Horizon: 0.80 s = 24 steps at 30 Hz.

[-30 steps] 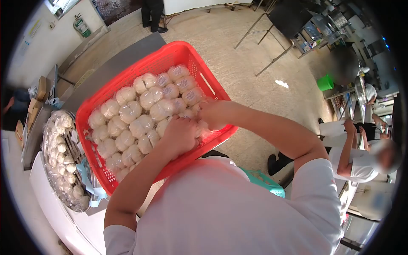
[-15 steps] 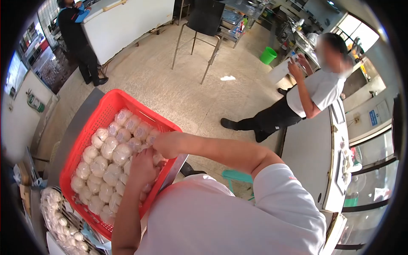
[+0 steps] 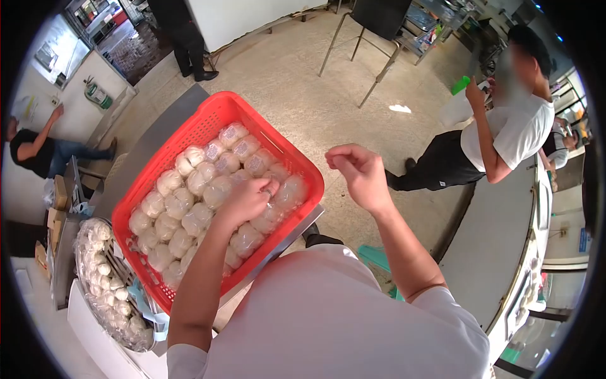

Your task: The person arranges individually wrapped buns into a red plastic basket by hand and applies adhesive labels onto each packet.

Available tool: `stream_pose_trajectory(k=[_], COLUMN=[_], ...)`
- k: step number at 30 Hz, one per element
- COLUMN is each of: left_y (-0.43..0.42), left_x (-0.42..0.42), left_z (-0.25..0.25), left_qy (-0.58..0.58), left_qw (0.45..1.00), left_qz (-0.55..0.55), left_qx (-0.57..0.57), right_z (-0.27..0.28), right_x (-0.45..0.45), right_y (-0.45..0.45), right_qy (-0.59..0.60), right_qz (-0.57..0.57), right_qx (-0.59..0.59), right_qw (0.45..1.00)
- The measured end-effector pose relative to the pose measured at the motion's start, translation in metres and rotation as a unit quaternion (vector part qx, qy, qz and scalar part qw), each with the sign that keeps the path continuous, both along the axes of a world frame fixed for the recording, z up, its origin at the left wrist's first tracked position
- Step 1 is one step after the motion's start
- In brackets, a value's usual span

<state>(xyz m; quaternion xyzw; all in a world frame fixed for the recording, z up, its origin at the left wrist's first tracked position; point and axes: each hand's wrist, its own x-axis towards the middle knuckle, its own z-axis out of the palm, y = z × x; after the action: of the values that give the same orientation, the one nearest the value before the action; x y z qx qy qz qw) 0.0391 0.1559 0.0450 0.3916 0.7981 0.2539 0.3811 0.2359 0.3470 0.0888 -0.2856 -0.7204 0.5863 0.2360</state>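
Note:
A red plastic basket point(image 3: 218, 104) rests on a grey table point(image 3: 170, 117), filled with rows of round white items point(image 3: 180, 201) in clear wrapping. Several near the far corner carry printed labels. My left hand point(image 3: 249, 199) is inside the basket over the items, fingers curled together at a wrapped one; what they pinch, if anything, is too small to name. Outside the basket's right edge, my right hand point(image 3: 358, 174) hangs in the air, its fingers bent and thumb near the fingertips. Whether it holds something small cannot be made out.
A round tray of wrapped white pieces point(image 3: 104, 278) lies at the left. One person point(image 3: 499, 136) stands at the right beside a long white counter point(image 3: 489, 227); another point(image 3: 44, 151) is at the far left. A black chair point(image 3: 379, 19) and a teal stool point(image 3: 374, 258) stand on the floor.
My right hand has lifted out of the basket and moved right, away from my left hand. The view has swung, and a person has come into view at the far left.

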Motion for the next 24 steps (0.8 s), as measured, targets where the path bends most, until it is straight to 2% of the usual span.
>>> stream_pose_trajectory(k=[3,6,9,12,13,15,16,19,20,22,24], left_y=[0.004,0.007,0.018,0.018,0.019,0.021,0.021,0.022,0.022,0.021,0.022], left_x=[0.000,0.007,0.011,0.029,0.033,0.042,0.049,0.061,0.064,0.073,0.089], left_z=[-0.018,-0.042,-0.015,-0.009,-0.001,0.016,0.019,0.022,0.022,0.021,0.019], left_qy=[-0.033,-0.001,0.011,0.027,0.042,0.071,0.027,0.053,0.058,0.066,0.160], left_qw=[0.999,0.987,0.999,0.992,0.992,0.991,0.993,0.989,0.987,0.977,0.948], left_qz=[-0.016,0.057,0.004,0.090,0.095,0.105,0.117,0.130,0.147,0.180,0.233], left_qx=[-0.032,0.153,-0.035,0.079,0.069,0.047,0.011,-0.039,0.007,0.096,0.147], right_z=[-0.004,-0.002,0.002,-0.002,-0.002,-0.011,-0.017,-0.041,-0.047,-0.048,-0.049], right_x=[0.005,0.003,-0.010,-0.021,-0.025,-0.031,-0.033,-0.035,-0.035,-0.036,-0.034], right_y=[0.013,0.014,0.006,-0.002,-0.005,-0.012,-0.014,-0.018,-0.015,-0.013,-0.013], right_qy=[-0.017,-0.017,0.068,0.152,0.185,0.171,0.162,0.153,0.153,0.172,0.172], right_qz=[0.009,0.036,0.088,0.158,0.181,0.216,0.234,0.260,0.279,0.284,0.289], right_qx=[-0.012,0.054,0.115,0.181,0.213,0.214,0.213,0.251,0.307,0.338,0.349], right_qw=[1.000,0.998,0.987,0.959,0.942,0.937,0.935,0.920,0.897,0.880,0.875])
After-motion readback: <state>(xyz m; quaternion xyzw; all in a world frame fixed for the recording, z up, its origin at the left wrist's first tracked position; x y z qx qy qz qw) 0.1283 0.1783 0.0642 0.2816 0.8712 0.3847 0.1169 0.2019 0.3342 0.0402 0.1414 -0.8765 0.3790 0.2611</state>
